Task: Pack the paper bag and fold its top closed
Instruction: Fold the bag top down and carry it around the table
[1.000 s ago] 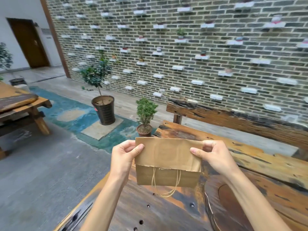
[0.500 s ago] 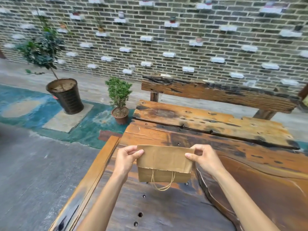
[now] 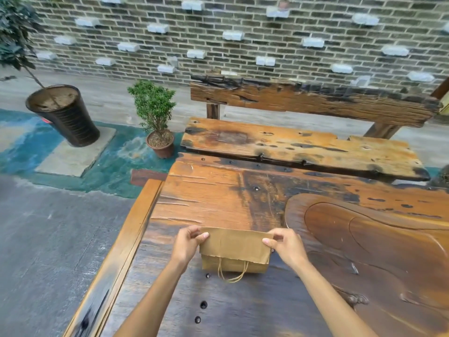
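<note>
Setting: brick wall (image 3: 243, 52) stood behind a worn wooden table (image 3: 218, 198), with a bench (image 3: 303, 147) on the table's far side and a small potted shrub (image 3: 155, 117) off its far left corner.
Bag: the paper bag (image 3: 234, 249) sat on the table near its front left part, its top flap folded down toward the person, a twine handle (image 3: 233, 273) hanging out below the flap.
Left hand: the left hand (image 3: 187, 244) was pinched shut on the bag's left top corner, thumb on the flap.
Right hand: the right hand (image 3: 286, 246) was pinched likewise on the right top corner.
Step, as judged: the fold looked made but not yet pressed flat.
Doing it well: both corners should be kept level against the table while the thumbs run along the crease, and the handle should be tucked in so the flap lies flush.
Contents: hidden; whether the bag was packed could not be told.
</note>
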